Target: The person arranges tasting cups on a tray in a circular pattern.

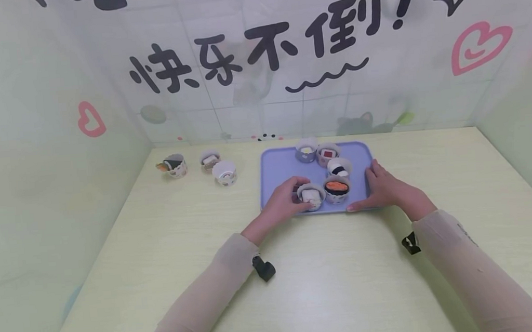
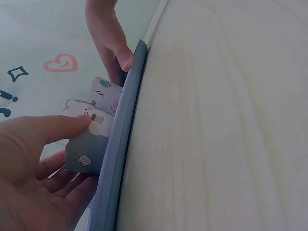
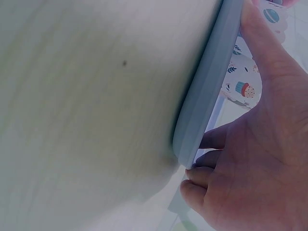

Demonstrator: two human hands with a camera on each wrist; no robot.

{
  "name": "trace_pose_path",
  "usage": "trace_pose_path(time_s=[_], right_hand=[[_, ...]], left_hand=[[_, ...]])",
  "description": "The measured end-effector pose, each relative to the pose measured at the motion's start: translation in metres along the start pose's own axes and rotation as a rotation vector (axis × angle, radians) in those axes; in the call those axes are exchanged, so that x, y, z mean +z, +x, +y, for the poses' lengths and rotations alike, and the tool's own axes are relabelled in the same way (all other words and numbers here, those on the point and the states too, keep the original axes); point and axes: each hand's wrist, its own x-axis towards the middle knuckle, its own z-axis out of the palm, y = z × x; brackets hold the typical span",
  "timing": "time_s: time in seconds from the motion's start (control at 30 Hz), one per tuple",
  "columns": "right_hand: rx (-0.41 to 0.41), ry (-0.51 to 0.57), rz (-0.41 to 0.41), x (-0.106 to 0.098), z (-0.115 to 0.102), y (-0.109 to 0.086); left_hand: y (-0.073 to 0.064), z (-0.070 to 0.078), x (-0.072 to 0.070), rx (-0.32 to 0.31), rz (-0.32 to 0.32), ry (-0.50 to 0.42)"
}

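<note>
My left hand holds a paper cup with a white block-shaped piece in it, at the front of the blue tray. Its thumb presses the cup's near side and its fingers go round the other side. My right hand grips the tray's front right corner, thumb along the front rim and fingers over the right rim. Beside the held cup stands a cup with an orange-topped sushi piece. Behind it is a cup with a white piece banded in black.
Farther back on the tray are a cup with a red-centred piece and a cup with a pale piece. Left of the tray, on the table, stand several cups, one with a shrimp-tailed roll. A printed cloth hangs behind.
</note>
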Motion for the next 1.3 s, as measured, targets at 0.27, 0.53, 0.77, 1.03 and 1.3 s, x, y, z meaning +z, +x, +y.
trace_pose_path(time_s=[0.27,0.53,0.77,1.03,1.3], right_hand=[[0.0,-0.004,-0.001,0.0,-0.001,0.0],[-0.003,-0.004,-0.002,-0.001,0.0,0.0],[-0.003,-0.015,-0.002,-0.001,-0.001,0.0],[0.004,-0.011,-0.008,-0.001,-0.001,-0.001],[0.002,-0.006,-0.007,0.0,0.0,0.0]], left_hand=[[0.0,0.001,-0.001,0.004,-0.011,0.017],[-0.001,-0.002,-0.003,0.009,-0.016,0.014],[-0.002,-0.005,-0.005,0.006,-0.018,0.003],[-0.005,-0.004,-0.008,-0.002,-0.011,-0.019],[-0.008,-0.005,-0.014,-0.003,-0.003,-0.051]])
